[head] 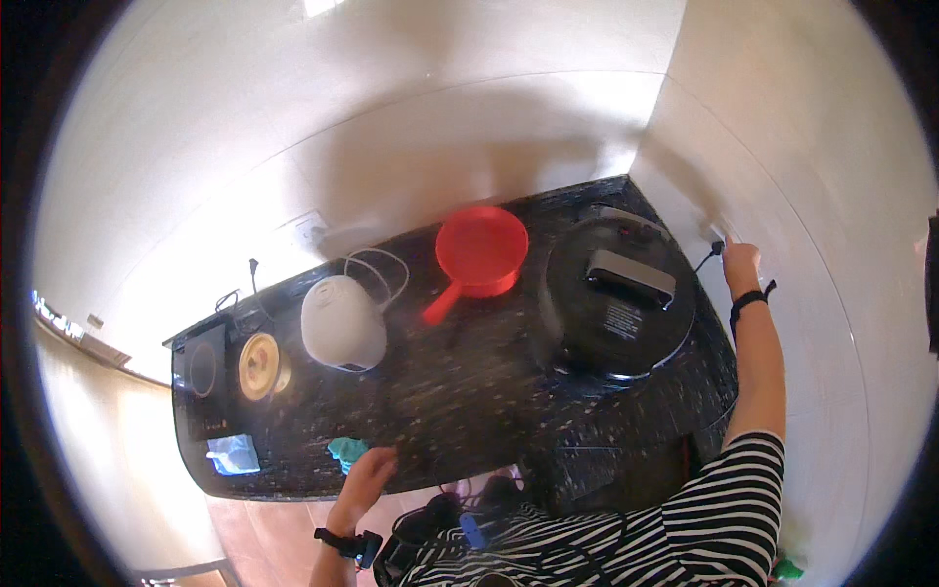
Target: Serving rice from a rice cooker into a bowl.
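My right hand [741, 263] reaches out to the side wall. Its index finger points at the wall beside a black plug [717, 248], where a small bright fitting shows. The other fingers look curled, and whether they hold anything is hidden. A cord runs from the plug towards a large black round cooker [620, 293] with a grey lid handle [631, 277]. My left hand [372, 469], slightly blurred, hovers by the counter's front edge with its fingers loosely bent and nothing visible in them. Right beside it lies a crumpled teal cloth [346, 451].
On the dark speckled counter [447, 389] stand a red long-handled plastic strainer or pan [482, 246], a white rounded appliance [341, 319] with its cord, a yellowish lidded container [260, 367], a black flat cooktop [204, 370] and a blue-white packet [233, 455]. Another plug [253, 264] leans near the back wall.
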`<move>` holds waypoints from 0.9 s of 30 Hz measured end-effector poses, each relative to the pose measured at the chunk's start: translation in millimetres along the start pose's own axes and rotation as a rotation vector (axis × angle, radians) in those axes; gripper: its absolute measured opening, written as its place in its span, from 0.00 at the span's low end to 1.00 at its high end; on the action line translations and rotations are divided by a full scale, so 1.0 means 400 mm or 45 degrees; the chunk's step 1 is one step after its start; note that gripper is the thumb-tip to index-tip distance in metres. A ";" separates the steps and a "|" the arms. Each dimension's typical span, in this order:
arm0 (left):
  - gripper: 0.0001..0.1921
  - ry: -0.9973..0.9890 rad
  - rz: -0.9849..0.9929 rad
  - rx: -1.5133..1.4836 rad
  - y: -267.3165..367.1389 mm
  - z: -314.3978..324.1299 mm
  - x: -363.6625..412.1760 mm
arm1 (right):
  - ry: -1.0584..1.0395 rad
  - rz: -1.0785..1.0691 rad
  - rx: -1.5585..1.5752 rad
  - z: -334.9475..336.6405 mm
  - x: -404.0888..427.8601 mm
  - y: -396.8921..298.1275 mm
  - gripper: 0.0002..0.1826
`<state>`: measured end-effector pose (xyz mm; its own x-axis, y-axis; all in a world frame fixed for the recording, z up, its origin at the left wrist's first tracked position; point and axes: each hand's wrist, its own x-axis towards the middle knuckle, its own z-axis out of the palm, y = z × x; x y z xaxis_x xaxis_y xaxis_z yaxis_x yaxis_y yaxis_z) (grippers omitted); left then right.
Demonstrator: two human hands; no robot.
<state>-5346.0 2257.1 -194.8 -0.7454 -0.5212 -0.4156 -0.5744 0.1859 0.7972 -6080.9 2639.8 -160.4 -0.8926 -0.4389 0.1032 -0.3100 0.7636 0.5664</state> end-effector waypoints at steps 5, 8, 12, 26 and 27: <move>0.14 0.063 0.067 0.089 -0.069 -0.003 0.021 | 0.441 -0.026 0.577 -0.202 -0.072 -0.073 0.14; 0.15 0.020 0.150 0.078 0.026 0.008 0.088 | 0.246 -0.149 1.275 -0.346 -0.118 -0.091 0.15; 0.16 -0.045 0.295 0.171 0.121 0.021 0.136 | 0.093 -0.638 1.641 -0.571 -0.236 -0.201 0.18; 0.16 -0.202 0.209 -0.089 0.105 0.034 0.115 | -0.112 -1.067 0.952 -0.642 -0.266 -0.303 0.23; 0.16 -0.183 0.210 -0.121 0.093 0.031 0.114 | -0.066 -1.105 0.876 -0.645 -0.265 -0.307 0.23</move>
<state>-5405.4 2250.6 -189.6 -0.8709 -0.3653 -0.3288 -0.4114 0.1760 0.8943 -5863.9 2470.3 -29.8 -0.2921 -0.9442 -0.1521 -0.9380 0.3138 -0.1469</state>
